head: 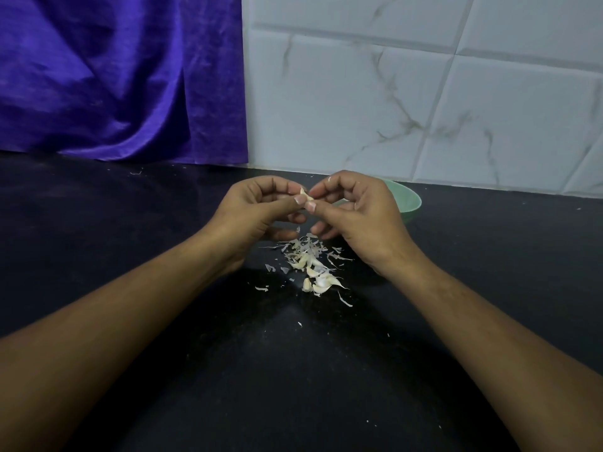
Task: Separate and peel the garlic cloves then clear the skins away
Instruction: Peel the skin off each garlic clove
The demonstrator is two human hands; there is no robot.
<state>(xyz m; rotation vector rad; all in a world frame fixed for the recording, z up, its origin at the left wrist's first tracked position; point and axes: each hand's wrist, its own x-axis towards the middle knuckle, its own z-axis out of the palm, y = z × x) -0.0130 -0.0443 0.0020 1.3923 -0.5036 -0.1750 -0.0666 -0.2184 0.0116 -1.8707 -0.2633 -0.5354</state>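
Observation:
A small pale garlic clove is held in the air between both hands. My left hand pinches it from the left with thumb and fingertips. My right hand pinches it from the right, thumb under it. Below the hands, on the black counter, lies a heap of papery garlic skins. Several unpeeled cloves lie just in front of the skins. A pale green bowl stands behind my right hand, mostly hidden by it; its contents are not visible.
A purple cloth hangs at the back left down to the counter. White marble-pattern wall tiles rise behind the bowl. Small skin scraps are scattered around the heap and toward the near edge.

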